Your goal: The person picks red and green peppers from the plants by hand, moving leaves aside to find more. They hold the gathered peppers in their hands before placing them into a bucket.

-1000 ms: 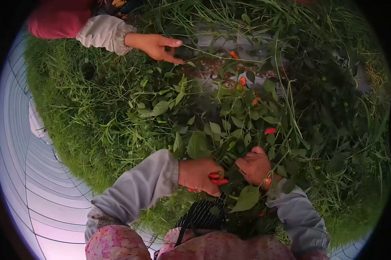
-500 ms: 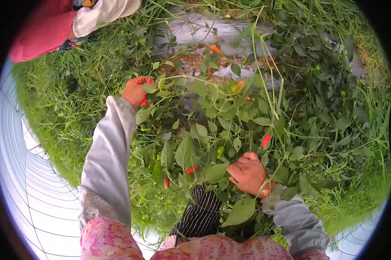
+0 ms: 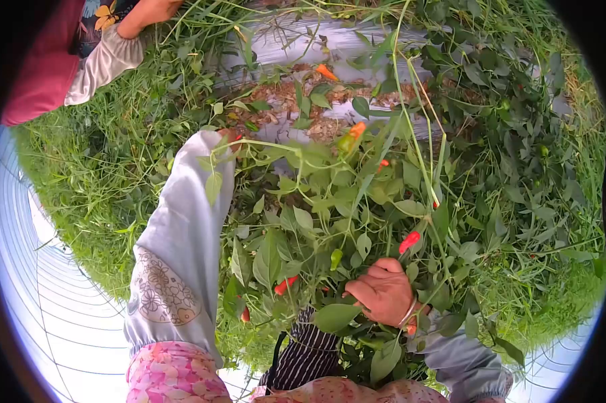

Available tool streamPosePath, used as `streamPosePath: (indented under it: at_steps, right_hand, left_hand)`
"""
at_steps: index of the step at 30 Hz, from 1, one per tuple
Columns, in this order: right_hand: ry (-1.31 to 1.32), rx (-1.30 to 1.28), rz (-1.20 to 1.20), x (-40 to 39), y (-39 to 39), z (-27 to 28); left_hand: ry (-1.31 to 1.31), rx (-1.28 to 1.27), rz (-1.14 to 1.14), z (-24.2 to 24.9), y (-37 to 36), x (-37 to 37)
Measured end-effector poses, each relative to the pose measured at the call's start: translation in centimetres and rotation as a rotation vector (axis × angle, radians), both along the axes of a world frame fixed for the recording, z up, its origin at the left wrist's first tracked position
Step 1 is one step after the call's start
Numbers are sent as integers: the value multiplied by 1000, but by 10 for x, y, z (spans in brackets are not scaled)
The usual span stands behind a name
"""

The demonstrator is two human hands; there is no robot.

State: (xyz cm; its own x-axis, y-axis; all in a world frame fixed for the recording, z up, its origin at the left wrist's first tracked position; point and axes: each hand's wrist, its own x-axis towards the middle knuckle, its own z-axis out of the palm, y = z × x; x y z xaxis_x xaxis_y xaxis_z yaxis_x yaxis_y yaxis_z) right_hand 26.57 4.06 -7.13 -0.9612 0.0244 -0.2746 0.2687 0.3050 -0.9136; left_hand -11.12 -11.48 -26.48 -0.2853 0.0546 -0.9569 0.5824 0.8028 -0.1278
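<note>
My left hand reaches to the far side of the pepper plant, mostly hidden by its grey sleeve and leaves. Red chili peppers show at its fingers. Low among the leaves, my right hand is closed with curled fingers; what it holds, if anything, is hidden. Just above it hangs a red chili pepper, and a green chili pepper is to its upper left. Another red chili pepper hangs further left. A yellow-orange chili pepper hangs mid-plant.
Silvery plastic mulch covers the bed behind the plant, with an orange chili pepper over it. Another person's hand is at upper left. Long grass stems cross the plant. Dense foliage lies to the right.
My left hand has moved slightly right and become mostly hidden, its sleeve now over the leaves. My right hand has dropped a little. The other person's arm has shifted left.
</note>
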Motion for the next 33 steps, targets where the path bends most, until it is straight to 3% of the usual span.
streamPosePath:
  at_steps: [9,15,17,19,22,26,30,33]
  right_hand:
    - [-29,-8,46,-5,4,3]
    - [-15,-7,19,1,-1,0]
    - [-4,-5,15,-2,1,1]
    - [2,-6,5,-2,0,2]
    - [-1,-3,-6,2,-2,2]
    - [21,-5,-7,4,-6,2]
    - [21,46,-35,8,-3,5]
    - [50,60,-99,10,-7,5]
  left_hand:
    - [-80,15,-44,12,-11,13]
    - [-134,68,110,18,-23,21]
    - [-149,135,294,28,-30,24]
    - [-144,249,632,41,-39,24]
    - [-35,677,1439,58,-61,21]
    - [-91,591,1519,131,-47,22]
    - [-167,484,1259,176,-55,12]
    - [-45,477,1150,195,-68,-1]
